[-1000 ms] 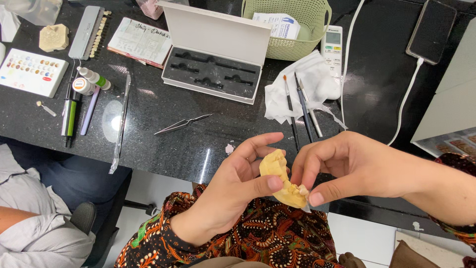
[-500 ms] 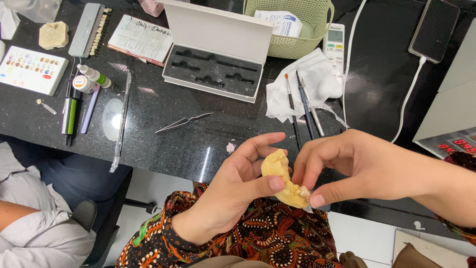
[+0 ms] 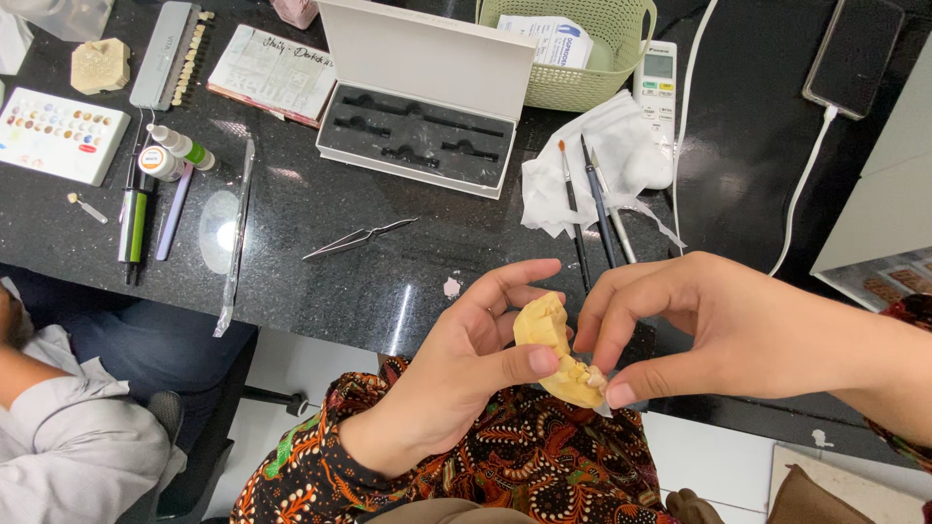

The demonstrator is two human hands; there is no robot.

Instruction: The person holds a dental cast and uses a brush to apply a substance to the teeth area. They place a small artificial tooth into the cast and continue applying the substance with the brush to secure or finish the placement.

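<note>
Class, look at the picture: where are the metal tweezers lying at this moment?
In the head view, the metal tweezers lie on the black countertop, left of centre, just in front of the open white case and beyond the left hand.

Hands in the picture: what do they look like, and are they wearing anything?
The left hand and right hand are bare: no gloves, rings or watch show. Nails are short and plain. The left sleeve has a busy orange, black and green pattern; a similar cuff edges the right wrist.
</note>
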